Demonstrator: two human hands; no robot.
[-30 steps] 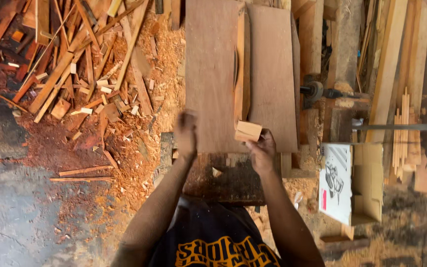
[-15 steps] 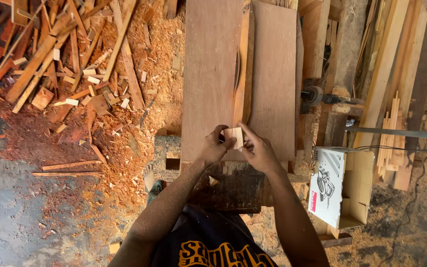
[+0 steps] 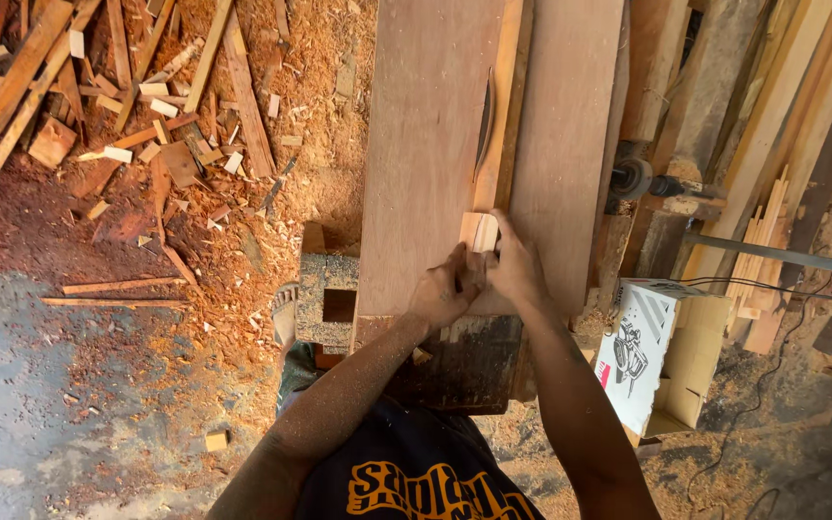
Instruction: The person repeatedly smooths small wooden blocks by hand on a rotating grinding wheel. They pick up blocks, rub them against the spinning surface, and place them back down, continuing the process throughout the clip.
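Note:
A small pale wooden block rests on the saw table's plywood top, against the upright wooden fence and just below the blade slot. My left hand grips the block's near left side. My right hand holds its near right edge, with the forefinger stretched along the block's side. Both hands touch each other behind the block.
Sawdust and several wood offcuts cover the floor on the left. A hollow concrete block stands by the table's left corner. A cardboard tool box sits at the right, with stacked planks and a motor shaft beyond.
My right hand brought the block from the table's near edge onto the top. Both hands came together on it and pushed it forward along the fence toward the blade slot.

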